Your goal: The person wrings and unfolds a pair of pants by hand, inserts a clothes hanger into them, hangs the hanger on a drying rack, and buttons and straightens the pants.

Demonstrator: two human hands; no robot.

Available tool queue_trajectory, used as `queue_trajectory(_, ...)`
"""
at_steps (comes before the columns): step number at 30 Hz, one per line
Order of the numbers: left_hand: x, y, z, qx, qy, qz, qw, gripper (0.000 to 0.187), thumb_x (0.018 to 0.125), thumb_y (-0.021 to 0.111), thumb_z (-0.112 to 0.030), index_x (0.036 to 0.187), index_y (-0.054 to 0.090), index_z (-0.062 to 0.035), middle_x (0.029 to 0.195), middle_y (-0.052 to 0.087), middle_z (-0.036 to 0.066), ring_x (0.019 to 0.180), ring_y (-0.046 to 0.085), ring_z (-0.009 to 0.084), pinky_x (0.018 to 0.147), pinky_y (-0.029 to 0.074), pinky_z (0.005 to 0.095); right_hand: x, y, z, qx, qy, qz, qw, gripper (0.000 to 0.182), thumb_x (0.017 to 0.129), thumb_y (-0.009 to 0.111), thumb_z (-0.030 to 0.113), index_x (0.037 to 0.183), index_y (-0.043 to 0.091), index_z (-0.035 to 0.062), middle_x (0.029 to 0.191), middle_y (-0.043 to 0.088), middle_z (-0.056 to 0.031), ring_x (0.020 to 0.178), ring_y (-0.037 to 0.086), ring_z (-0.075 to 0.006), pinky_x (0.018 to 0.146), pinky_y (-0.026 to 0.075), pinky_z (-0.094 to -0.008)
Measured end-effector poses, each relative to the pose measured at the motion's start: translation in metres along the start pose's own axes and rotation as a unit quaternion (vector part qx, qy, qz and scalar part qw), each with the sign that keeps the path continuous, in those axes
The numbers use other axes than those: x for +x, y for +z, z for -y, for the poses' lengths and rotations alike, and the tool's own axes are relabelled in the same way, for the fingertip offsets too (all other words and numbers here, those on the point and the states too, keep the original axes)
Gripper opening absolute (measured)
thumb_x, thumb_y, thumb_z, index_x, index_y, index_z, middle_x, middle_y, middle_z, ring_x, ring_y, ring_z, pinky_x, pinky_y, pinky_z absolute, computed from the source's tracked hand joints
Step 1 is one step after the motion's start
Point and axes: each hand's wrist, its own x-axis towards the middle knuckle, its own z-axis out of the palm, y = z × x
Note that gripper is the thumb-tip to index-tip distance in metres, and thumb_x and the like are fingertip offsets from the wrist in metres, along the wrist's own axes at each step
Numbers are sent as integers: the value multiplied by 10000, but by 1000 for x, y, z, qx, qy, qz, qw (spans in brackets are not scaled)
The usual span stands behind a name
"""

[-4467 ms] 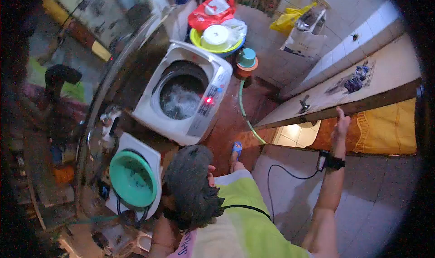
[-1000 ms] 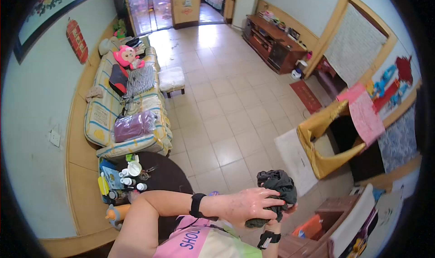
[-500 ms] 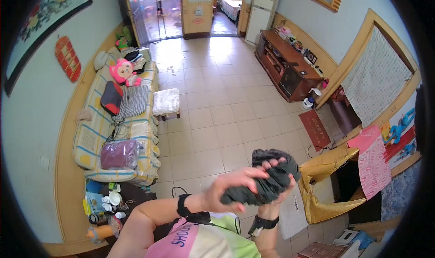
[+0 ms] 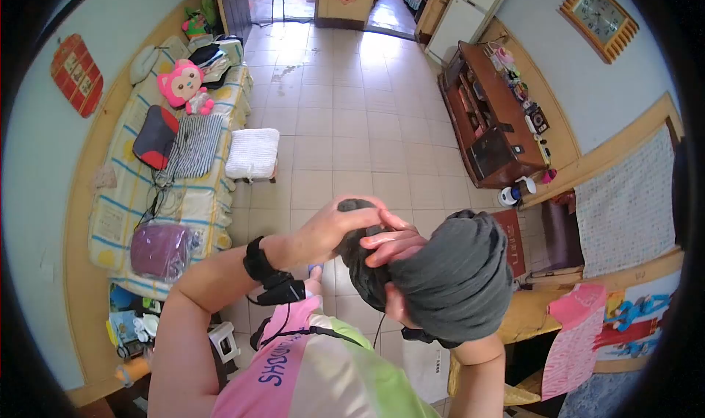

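Note:
A dark grey cloth [image 4: 455, 275] is bunched into a thick, folded wad in front of my chest. My left hand [image 4: 327, 231] grips its narrower, twisted end, with the fingers curled over the top. Close beside it, my right hand [image 4: 396, 253] clasps the middle of the cloth, thumb below and fingers bent across. The wide, rounded part of the cloth bulges over my right wrist and hides much of that hand. Black straps circle both wrists, the right one mostly covered.
Along the left wall runs a sofa [image 4: 99, 231] with a pink plush toy [image 4: 180, 84], cushions and a wrapped purple bundle [image 4: 158, 250]. A white-topped stool [image 4: 252, 153] stands in front. At right are a brown cabinet [image 4: 496, 150] and a yellow-covered piece [image 4: 532, 311] near my elbow.
The cloth has shifted from a lengthwise bunch to a wad bulging over my right wrist. My left hand has moved up and left. The view has tilted.

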Motion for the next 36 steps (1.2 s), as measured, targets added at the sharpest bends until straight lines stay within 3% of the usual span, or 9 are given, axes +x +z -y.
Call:
queue_trajectory(8,194,-88,-122,195,-55,53,978,243,886,600,-217,830,642,16,860,679,81,809,603,147,741,478,272,126,-99,-141,208,158,70,963,342,970,507,245,1251,504,50,1156,603,-90,1127,591,-246,1119,377,-448)
queue_trajectory(18,444,-212,-251,457,74,-6,886,160,874,601,-121,783,646,3,800,684,71,747,663,154,732,534,298,281,-251,-360,649,522,87,546,336,1057,399,227,1282,521,11,1264,584,-122,1215,551,-227,1078,425,-353)
queue_trajectory(20,488,-243,-286,550,226,22,804,129,848,612,-145,786,666,-46,785,681,68,715,657,203,697,523,299,343,-278,-392,625,524,134,563,332,1041,427,232,1268,526,10,1260,588,-129,1198,556,-232,1060,432,-361)
queue_trajectory(23,520,-257,-354,570,77,-147,805,200,811,641,-228,751,695,-46,830,703,32,685,597,152,662,493,304,416,-297,-442,589,509,193,597,318,1028,441,226,1248,528,13,1242,587,-127,1180,555,-230,1046,433,-360)
queue_trajectory(29,575,-342,-435,570,79,-293,764,154,792,674,-200,853,758,-86,945,734,50,764,658,190,727,529,305,533,-297,-537,533,479,277,640,292,1002,468,216,1206,532,19,1206,585,-123,1143,553,-225,1019,433,-358)
queue_trajectory(31,597,-393,-447,620,150,-213,740,134,809,669,-193,862,745,-98,959,732,58,791,680,225,734,543,329,567,-298,-570,520,474,286,650,283,993,477,213,1193,534,21,1194,584,-121,1131,553,-224,1010,434,-358)
queue_trajectory(33,622,-438,-467,724,229,-135,637,125,825,659,-189,873,731,-100,960,727,65,814,693,253,744,552,345,595,-296,-598,508,472,288,661,274,984,486,210,1179,535,23,1182,583,-120,1118,552,-222,1001,434,-357)
queue_trajectory(35,646,-469,-486,849,301,-61,431,127,839,644,-188,885,715,-93,947,720,71,834,696,275,757,557,354,623,-303,-626,500,467,281,673,266,975,495,206,1165,537,25,1170,583,-118,1106,551,-221,992,434,-356)
queue_trajectory(36,662,-480,-495,840,297,-60,450,132,837,645,-187,889,715,-87,930,716,70,819,690,267,758,551,353,636,-309,-640,492,465,279,681,262,971,499,205,1158,537,26,1164,582,-117,1100,551,-220,988,434,-356)
